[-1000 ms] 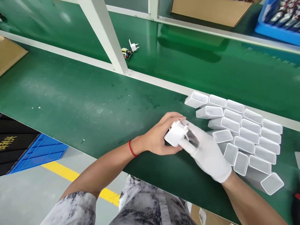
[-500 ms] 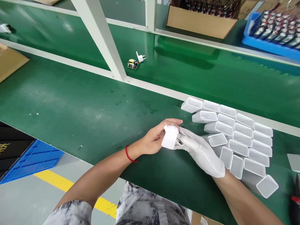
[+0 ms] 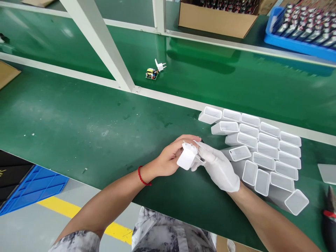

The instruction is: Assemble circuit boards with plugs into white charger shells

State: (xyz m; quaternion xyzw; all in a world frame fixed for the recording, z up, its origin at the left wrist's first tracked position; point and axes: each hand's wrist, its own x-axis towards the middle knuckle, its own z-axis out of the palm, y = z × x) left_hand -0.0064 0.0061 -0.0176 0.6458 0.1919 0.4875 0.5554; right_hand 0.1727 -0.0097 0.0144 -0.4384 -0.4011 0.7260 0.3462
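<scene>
– green tabletop [image 3: 65,115], then, with a pale metal rail [image 3: 170,99] along its back edge and a slanted post [image 3: 97,42] rising from that rail. what's over it?

– two hands meeting between its front and back edges, with a white plug piece [image 3: 187,157] between them, pins pointing away from the person.

– how does each hand stand?

– the left hand [image 3: 168,157], bare, with a red bracelet [image 3: 141,178] at the wrist, is curled round the plug piece from its left side. the right hand [image 3: 220,168], in a white glove, grips it from the other side. there's something dark and shiny by the gloved fingers, too hidden to name.

– and beside them?

– white casings [image 3: 265,161], packed in close rows, open ends up, filling the tabletop's right part as far as the back edge. the nearest are just beside the glove. past them, by the right end, lie pliers [image 3: 330,224] with a red band and a flat pale piece [image 3: 327,174].

– anything beyond the rail?

– a small circuit board [image 3: 151,75] with a little white plug [image 3: 160,66] next to it; farther back, a cardboard box [image 3: 215,22] and a blue tray [image 3: 288,45] of wired parts.
</scene>
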